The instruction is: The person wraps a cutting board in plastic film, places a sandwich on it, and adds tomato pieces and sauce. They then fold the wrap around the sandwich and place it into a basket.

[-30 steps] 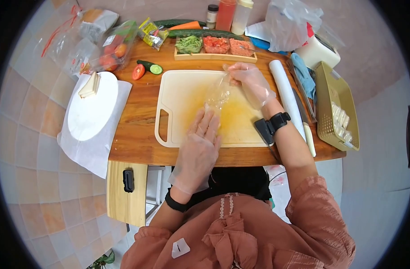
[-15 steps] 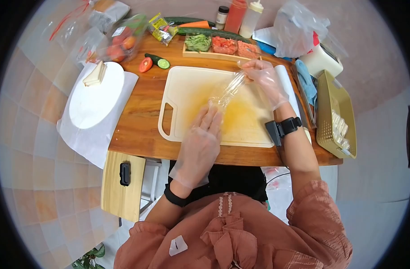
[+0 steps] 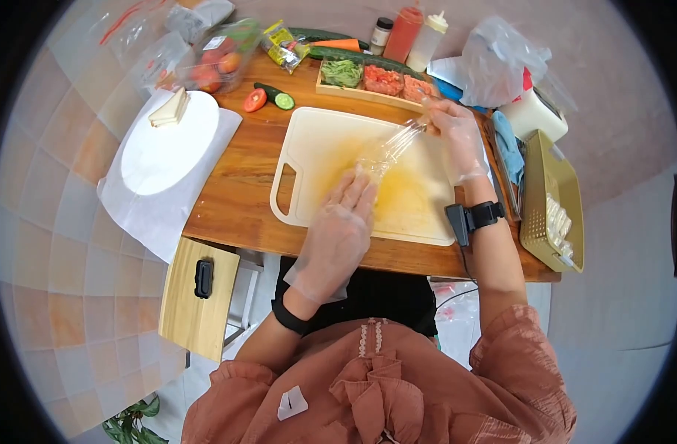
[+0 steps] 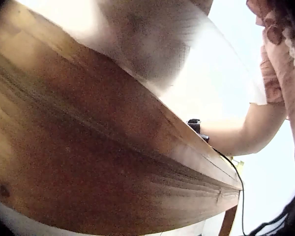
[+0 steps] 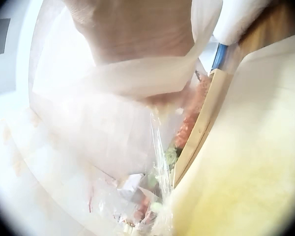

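In the head view a strip of clear plastic film [image 3: 395, 146] is stretched in shiny creases over the cream cutting board [image 3: 301, 133]. My left hand [image 3: 337, 233], in a thin clear glove, grips the film's near end, back of the hand up and thumb hidden. At the far end my right hand [image 3: 457, 137], gloved too, pinches the film above the board's back right corner. The right wrist view shows the film [image 5: 160, 152] running down in bright folds from the hand. Yellow stains colour the middle of the board.
Behind the board stands a wooden tray [image 3: 338, 89] of shredded vegetables and minced fillings. Left are a cut tomato [image 3: 255, 100], cucumber piece [image 3: 284, 101] and white plate [image 3: 142, 159] with a sandwich [image 3: 168, 109]. A green basket [image 3: 532, 229] holding wrapped packets stands at the right.
My right hand has moved away from the left, to the right, drawing the film longer and narrower. The left hand keeps its hold at the near end. The head view has turned slightly.
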`<state>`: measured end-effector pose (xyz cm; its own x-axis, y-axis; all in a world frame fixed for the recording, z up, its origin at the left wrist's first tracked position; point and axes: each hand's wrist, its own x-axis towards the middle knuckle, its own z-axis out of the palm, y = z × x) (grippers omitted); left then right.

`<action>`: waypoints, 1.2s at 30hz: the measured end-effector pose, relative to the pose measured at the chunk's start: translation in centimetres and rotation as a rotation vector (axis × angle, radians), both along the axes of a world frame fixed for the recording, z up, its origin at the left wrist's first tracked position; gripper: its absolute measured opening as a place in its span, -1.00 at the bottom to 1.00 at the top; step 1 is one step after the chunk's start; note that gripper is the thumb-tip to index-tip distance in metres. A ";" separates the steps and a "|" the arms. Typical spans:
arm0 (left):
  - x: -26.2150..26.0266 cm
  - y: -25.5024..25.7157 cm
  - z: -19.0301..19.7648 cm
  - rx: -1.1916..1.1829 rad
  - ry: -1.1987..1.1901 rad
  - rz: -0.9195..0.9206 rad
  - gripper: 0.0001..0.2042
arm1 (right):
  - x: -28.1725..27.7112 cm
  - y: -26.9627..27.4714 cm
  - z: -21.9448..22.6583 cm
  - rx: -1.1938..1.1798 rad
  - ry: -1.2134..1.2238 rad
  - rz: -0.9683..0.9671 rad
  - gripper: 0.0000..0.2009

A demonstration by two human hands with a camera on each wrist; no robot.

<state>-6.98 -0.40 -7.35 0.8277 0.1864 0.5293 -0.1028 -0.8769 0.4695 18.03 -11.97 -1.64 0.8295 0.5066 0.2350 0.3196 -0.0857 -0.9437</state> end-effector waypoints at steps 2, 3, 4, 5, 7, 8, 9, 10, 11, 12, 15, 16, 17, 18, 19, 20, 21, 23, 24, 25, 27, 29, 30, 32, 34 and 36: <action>0.0 0.1 -0.1 -0.005 -0.012 -0.003 -0.60 | 0.8 -0.6 -0.5 0.046 0.047 -0.075 -0.75; 0.1 0.1 -0.2 -0.007 -0.009 -0.008 -0.59 | 1.6 -1.2 -1.2 0.006 0.050 -0.135 -0.70; 0.1 0.1 -0.3 -0.009 -0.007 -0.015 -0.58 | 2.1 -1.5 -1.8 -0.033 0.053 -0.197 -0.65; 0.1 0.1 -0.2 -0.008 -0.012 -0.022 -0.58 | 2.4 -1.8 -2.7 -0.031 0.049 -0.203 -0.65; -0.1 0.0 -0.2 -0.067 0.023 -0.023 -0.56 | 1.7 -2.3 -3.4 0.131 0.274 -0.206 -0.59; -0.1 0.0 -0.2 -0.066 0.019 -0.030 -0.56 | 1.5 -2.7 -3.6 0.134 0.270 -0.213 -0.59; -0.1 0.0 -0.2 -0.070 0.009 -0.024 -0.55 | 0.4 -2.8 -2.9 0.067 0.377 -0.184 -0.57; -0.2 0.0 -0.2 -0.075 0.001 -0.017 -0.54 | -0.4 -2.7 -2.4 0.001 0.485 -0.154 -0.56; -0.3 -0.1 -0.2 -0.074 0.002 -0.022 -0.54 | -0.8 -2.7 -2.4 -0.016 0.512 -0.128 -0.51; -0.3 -0.1 -0.1 -0.065 -0.001 -0.004 -0.53 | -0.9 -2.6 -2.6 -0.014 0.514 -0.132 -0.51; -0.9 -0.3 0.1 -0.062 0.004 0.049 -0.51 | -1.7 -2.3 -3.0 0.085 0.625 -0.017 -0.51; -1.1 -0.3 0.2 -0.069 0.007 0.089 -0.50 | -2.2 -2.1 -2.9 0.123 0.653 0.045 -0.52; -1.3 -0.2 0.3 -0.067 0.016 0.081 -0.50 | -2.6 -2.0 -2.8 0.162 0.682 0.106 -0.53; -1.5 -0.1 0.3 -0.048 0.027 0.092 -0.49 | -2.8 -1.8 -3.0 0.166 0.693 0.099 -0.53; -1.7 -0.1 0.2 -0.031 0.041 0.104 -0.48 | -2.9 -1.6 -3.3 0.204 0.685 0.154 -0.55; -2.0 -0.3 0.2 -0.026 0.046 0.102 -0.48 | -3.0 -1.2 -3.4 0.243 0.668 0.215 -0.57; -1.9 -0.2 0.4 0.011 0.065 0.095 -0.46 | -3.2 -0.8 -3.0 0.253 0.661 0.222 -0.57; -1.9 -0.1 0.7 0.062 0.071 0.097 -0.44 | -4.0 -0.1 -2.4 0.164 0.670 0.131 -0.67; -1.8 -0.1 0.6 0.094 0.090 0.077 -0.43 | -3.9 0.1 -2.5 0.171 0.663 0.140 -0.67; -1.8 -0.1 0.6 0.123 0.111 0.056 -0.41 | -3.7 0.2 -3.1 0.156 0.642 0.137 -0.71; -1.6 -0.2 0.6 0.161 0.132 0.064 -0.41 | -3.5 0.5 -3.6 0.141 0.622 0.134 -0.75; -1.6 -0.3 0.7 0.187 0.166 0.064 -0.40 | -3.7 0.7 -4.3 0.228 0.589 0.154 -0.80; -1.6 -0.3 0.8 0.172 0.171 0.056 -0.40 | -4.1 0.7 -4.2 0.222 0.599 0.151 -0.80; -1.5 -0.3 0.7 0.156 0.179 0.053 -0.40 | -4.7 1.1 -3.6 0.233 0.548 0.075 -0.81; -1.4 -0.2 0.5 0.146 0.174 0.048 -0.40 | -5.5 1.4 -3.2 0.264 0.560 0.052 -0.81; -1.3 -0.2 0.5 0.145 0.178 0.054 -0.41 | -5.8 1.5 -3.3 0.294 0.572 0.028 -0.80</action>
